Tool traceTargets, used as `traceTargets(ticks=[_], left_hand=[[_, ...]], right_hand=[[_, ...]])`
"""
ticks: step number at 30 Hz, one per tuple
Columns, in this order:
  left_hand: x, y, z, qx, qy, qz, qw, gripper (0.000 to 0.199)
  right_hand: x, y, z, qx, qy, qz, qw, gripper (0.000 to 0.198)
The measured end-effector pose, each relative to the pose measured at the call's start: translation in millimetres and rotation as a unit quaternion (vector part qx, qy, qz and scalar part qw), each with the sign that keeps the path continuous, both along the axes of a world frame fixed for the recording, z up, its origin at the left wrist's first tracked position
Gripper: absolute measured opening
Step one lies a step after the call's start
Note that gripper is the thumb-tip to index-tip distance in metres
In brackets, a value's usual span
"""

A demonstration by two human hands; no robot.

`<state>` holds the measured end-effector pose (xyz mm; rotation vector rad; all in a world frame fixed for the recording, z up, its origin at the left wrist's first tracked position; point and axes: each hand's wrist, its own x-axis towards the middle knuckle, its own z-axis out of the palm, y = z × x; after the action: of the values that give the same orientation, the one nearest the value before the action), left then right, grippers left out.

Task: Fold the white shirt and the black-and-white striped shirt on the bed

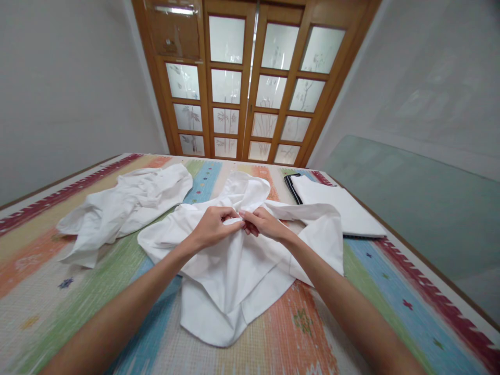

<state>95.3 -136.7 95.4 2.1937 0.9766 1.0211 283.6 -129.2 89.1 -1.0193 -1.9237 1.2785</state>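
Note:
A white shirt lies loosely spread on the striped cloth in front of me, its collar end away from me and one sleeve out to the right. Over its upper middle, my left hand pinches the fabric between thumb and fingers. My right hand meets it there, fingertips touching, and grips the same part of the shirt. The small spot between the fingertips is hidden, so a button cannot be made out.
To the left lies a crumpled white garment. Folded white cloth over something black sits at the right edge. A multicoloured striped cover lies beneath everything. Wooden glazed doors stand beyond, between pale walls.

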Motion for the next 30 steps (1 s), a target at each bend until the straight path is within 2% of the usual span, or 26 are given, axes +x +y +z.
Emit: traceTargets(ticks=[5,10,13,16,18,20,22,23,24,26,30], left_hand=[[2,-2,-3.1,0.042,-0.007,0.026,0.999,0.020],[3,-6,2.6,0.065,0.010,0.032,0.997,0.021],[-5,-5,12.2,0.069,0.017,0.046,0.996,0.024],[-19,-1,22.8,0.087,0.002,0.101,0.991,0.027],[-28,4,27.9,0.112,-0.025,0.157,0.981,0.025],[-35,9,30.9,0.131,-0.067,0.218,0.965,0.025],[-38,13,32.0,0.136,-0.112,0.269,0.947,0.024],[-39,15,32.1,0.134,-0.128,0.286,0.940,0.024],[-40,16,32.1,0.132,-0.138,0.296,0.936,0.023],[-39,17,32.0,0.135,-0.135,0.295,0.936,0.021],[-37,14,32.4,0.198,-0.066,0.262,0.942,0.018]], right_hand=[[-6,-1,-7,0.027,-0.014,-0.030,0.999,0.061],[-10,-3,-6,0.115,-0.080,-0.081,0.987,0.064],[-4,3,-4,0.130,-0.081,-0.141,0.978,0.063],[11,15,1,0.093,-0.006,-0.240,0.966,0.060],[23,22,8,0.066,0.094,-0.325,0.939,0.055],[32,27,19,0.064,0.204,-0.406,0.889,0.051],[38,28,30,0.075,0.287,-0.442,0.847,0.048],[39,28,34,0.078,0.312,-0.438,0.840,0.046],[40,26,36,0.074,0.325,-0.421,0.844,0.043],[37,22,36,0.049,0.311,-0.365,0.876,0.040],[26,10,23,-0.014,0.129,-0.192,0.973,0.036]])
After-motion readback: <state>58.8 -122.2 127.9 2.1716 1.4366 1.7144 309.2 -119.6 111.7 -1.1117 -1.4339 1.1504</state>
